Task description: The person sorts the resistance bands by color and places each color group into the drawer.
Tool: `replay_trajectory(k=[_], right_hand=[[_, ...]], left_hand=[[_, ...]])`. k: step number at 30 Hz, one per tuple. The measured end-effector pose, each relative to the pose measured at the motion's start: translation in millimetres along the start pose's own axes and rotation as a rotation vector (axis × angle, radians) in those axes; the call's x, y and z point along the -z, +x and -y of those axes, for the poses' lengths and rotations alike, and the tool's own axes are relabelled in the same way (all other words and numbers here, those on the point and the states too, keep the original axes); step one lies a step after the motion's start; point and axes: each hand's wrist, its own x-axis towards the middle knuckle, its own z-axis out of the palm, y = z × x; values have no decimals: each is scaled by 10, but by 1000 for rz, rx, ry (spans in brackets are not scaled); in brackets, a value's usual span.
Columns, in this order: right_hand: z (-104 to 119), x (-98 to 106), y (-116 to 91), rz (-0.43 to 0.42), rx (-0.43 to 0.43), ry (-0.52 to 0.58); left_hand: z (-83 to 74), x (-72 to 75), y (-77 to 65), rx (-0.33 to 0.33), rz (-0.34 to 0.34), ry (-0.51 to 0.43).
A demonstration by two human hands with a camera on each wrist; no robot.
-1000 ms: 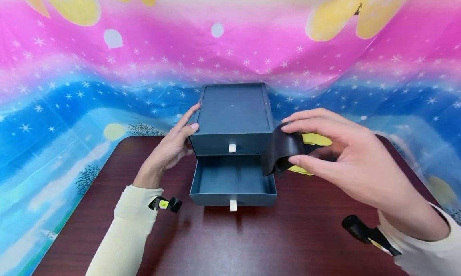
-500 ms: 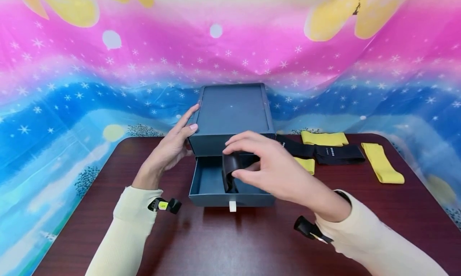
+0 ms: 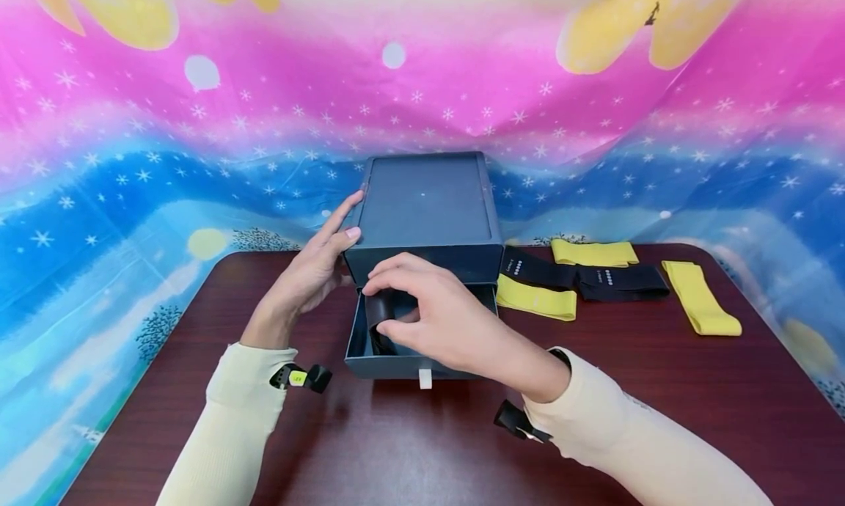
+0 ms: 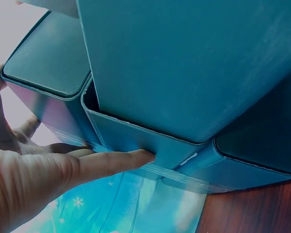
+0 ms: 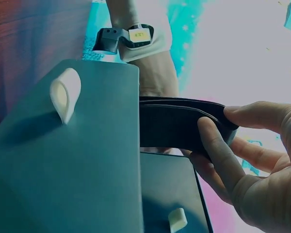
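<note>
A dark blue-grey two-drawer box (image 3: pixel 425 202) stands at mid-table, its lower drawer (image 3: pixel 386 367) pulled out. My left hand (image 3: pixel 310 275) rests against the box's left side, thumb near the top front edge. In the left wrist view, a straight finger (image 4: pixel 121 162) lies along the side wall. My right hand (image 3: pixel 439 308) pinches a bent black resistance band (image 3: pixel 378 317) between thumb and fingers, at the left part of the lower drawer. In the right wrist view, the drawer front partly hides this black band (image 5: pixel 172 125). The right hand covers much of the drawer's inside.
Right of the box lie three yellow bands, one at the back (image 3: pixel 594 254), one by the drawer (image 3: pixel 538 298) and one far right (image 3: pixel 701 299). Two black bands, left (image 3: pixel 538 268) and right (image 3: pixel 623 282), lie among them. A patterned cloth (image 3: pixel 422 88) hangs behind the table.
My right hand has moved left with the black band, from the box's right side to the drawer's left part. The bands on the table have come into view. The left hand stays put.
</note>
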Motion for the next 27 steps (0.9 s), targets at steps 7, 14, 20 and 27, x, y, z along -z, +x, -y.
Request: replay_trajectory(k=[7, 14, 20, 27], right_hand=[[-45, -60, 14, -11, -20, -1], [-161, 8, -137, -16, -18, -69], [-287, 92, -289, -10, -66, -134], [-498, 182, -396, 29, -99, -211]], left_hand=[[11, 0, 10, -6, 5, 7], [10, -11, 25, 0, 14, -1], [0, -2, 24, -6, 12, -26], [15, 9, 14, -5, 16, -29]])
